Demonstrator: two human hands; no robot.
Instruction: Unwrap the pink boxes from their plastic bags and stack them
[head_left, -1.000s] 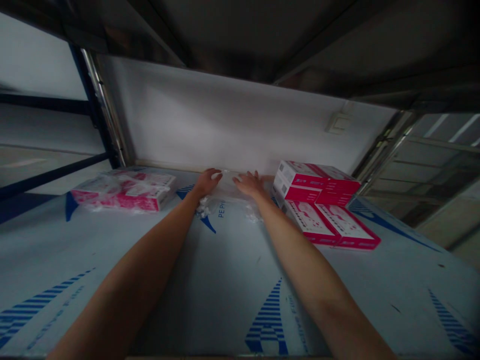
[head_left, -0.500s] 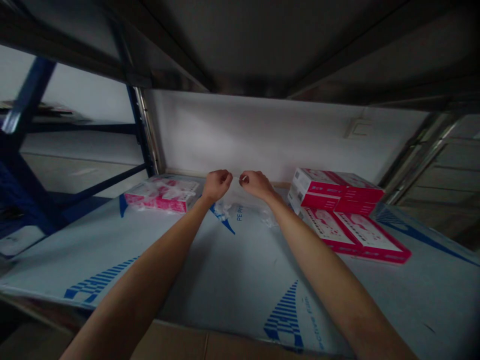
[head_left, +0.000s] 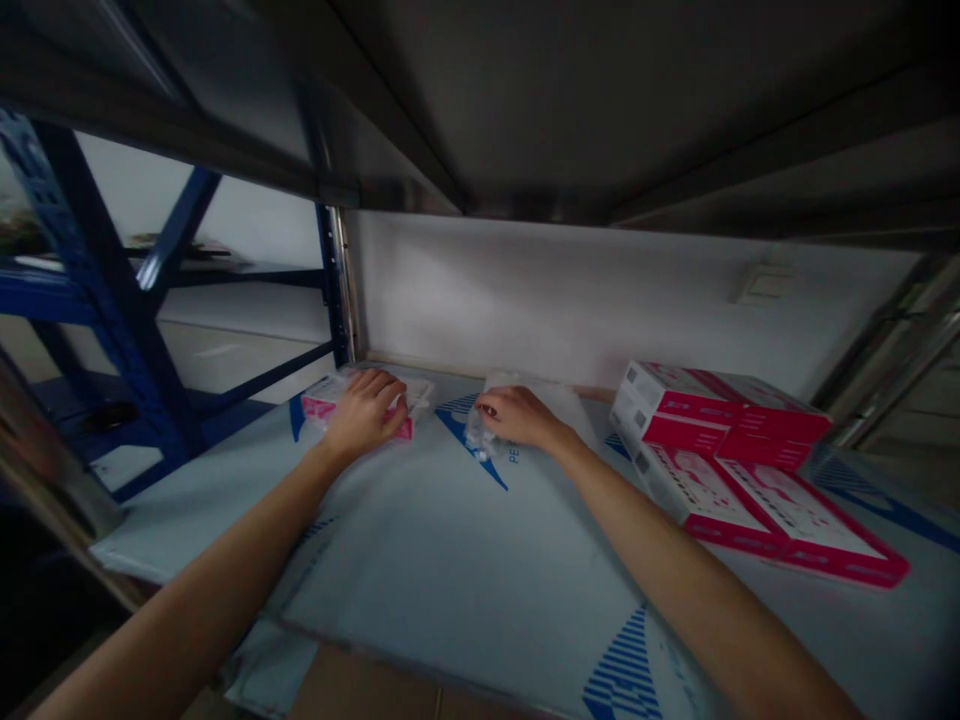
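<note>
My left hand [head_left: 366, 412] reaches over a pink-and-white box [head_left: 320, 408] at the far left of the shelf. Clear plastic wrap lies about this box. The fingers are bent, with the thumb held apart, and whether they touch the box I cannot tell. Near the back middle, my right hand [head_left: 517, 413] pinches the edge of a clear plastic bag [head_left: 566, 405]. The bag lies flat and crumpled on the shelf, partly hidden by that hand.
Several pink-and-white boxes [head_left: 806, 510] are stacked at the right. Blue-printed protective film covers the shelf surface [head_left: 465, 560]. A dark upper shelf [head_left: 570, 110] hangs low overhead. Blue rack posts [head_left: 124, 270] stand at the left, and a white wall closes the back.
My left hand has let go of the plastic and moved left to the wrapped box. My right hand stays with the bag, which has come down onto the shelf. The view has turned left.
</note>
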